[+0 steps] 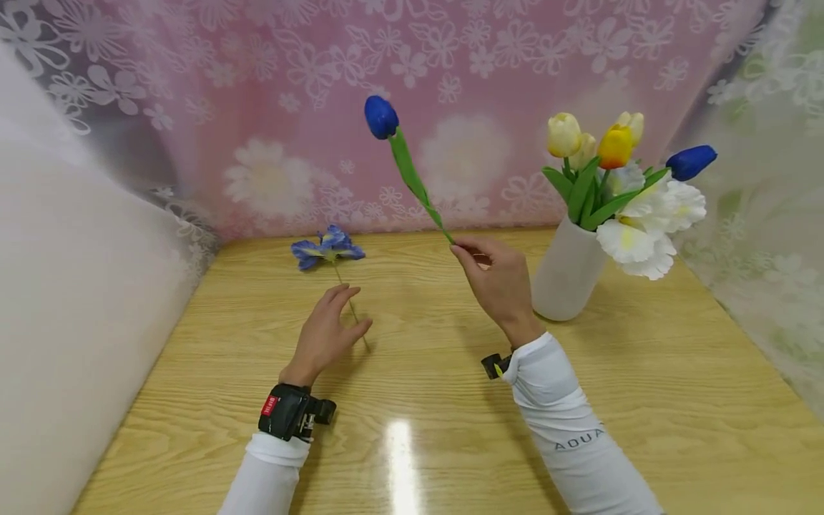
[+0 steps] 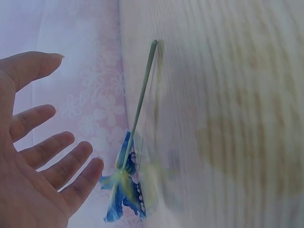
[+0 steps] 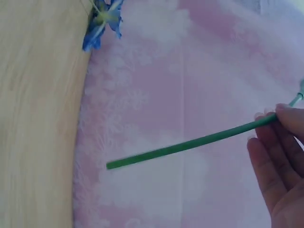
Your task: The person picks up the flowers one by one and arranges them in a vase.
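Observation:
Between thumb and fingertips my right hand (image 1: 496, 275) pinches the green stem of a blue tulip (image 1: 382, 117), held up off the table with its bloom tilted to the left. In the right wrist view the lower stem (image 3: 190, 144) sticks out free past the fingers. My left hand (image 1: 327, 330) hovers over the stem of a blue iris (image 1: 330, 247) lying on the table. Its fingers are spread and relaxed in the left wrist view, apart from the iris (image 2: 124, 185). Right of my right hand stands a white vase (image 1: 566, 275) of flowers.
The vase holds white tulips (image 1: 563, 134), a yellow-orange tulip (image 1: 615, 146), another blue tulip (image 1: 692, 162) leaning right and white ruffled blooms (image 1: 637, 239). Beneath is a wood-grain table (image 1: 450, 443). A pink floral curtain (image 1: 309, 164) hangs behind it, with pale cloth at both sides.

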Demonstrator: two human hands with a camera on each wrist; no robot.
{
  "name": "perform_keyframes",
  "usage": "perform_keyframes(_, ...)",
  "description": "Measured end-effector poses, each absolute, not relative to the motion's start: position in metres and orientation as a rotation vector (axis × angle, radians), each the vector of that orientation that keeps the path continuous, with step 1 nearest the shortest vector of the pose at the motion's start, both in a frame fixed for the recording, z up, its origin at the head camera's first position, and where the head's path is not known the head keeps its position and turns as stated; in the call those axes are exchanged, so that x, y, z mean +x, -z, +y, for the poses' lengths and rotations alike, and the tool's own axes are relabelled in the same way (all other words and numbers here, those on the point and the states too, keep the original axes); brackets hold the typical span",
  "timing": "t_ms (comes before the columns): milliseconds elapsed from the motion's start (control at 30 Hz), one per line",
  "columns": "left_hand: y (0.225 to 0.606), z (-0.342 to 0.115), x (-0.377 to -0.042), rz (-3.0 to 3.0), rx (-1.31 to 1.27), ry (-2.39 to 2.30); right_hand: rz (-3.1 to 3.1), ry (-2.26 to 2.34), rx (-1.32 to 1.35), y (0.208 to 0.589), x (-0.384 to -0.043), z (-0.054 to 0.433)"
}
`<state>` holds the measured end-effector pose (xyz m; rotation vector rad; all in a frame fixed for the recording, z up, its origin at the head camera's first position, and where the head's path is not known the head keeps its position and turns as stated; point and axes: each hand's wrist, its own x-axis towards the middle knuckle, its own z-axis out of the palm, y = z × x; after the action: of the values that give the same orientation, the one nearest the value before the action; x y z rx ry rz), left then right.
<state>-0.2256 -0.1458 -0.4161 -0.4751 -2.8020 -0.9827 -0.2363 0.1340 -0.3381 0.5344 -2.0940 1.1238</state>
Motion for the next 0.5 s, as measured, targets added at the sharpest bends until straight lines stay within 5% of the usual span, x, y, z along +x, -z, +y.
perform_keyframes(500,0.411,-0.127,-0.233,-2.737,-0.579,1.056,-1.795,-0.989,0.446,0.309,-0.228,0.180)
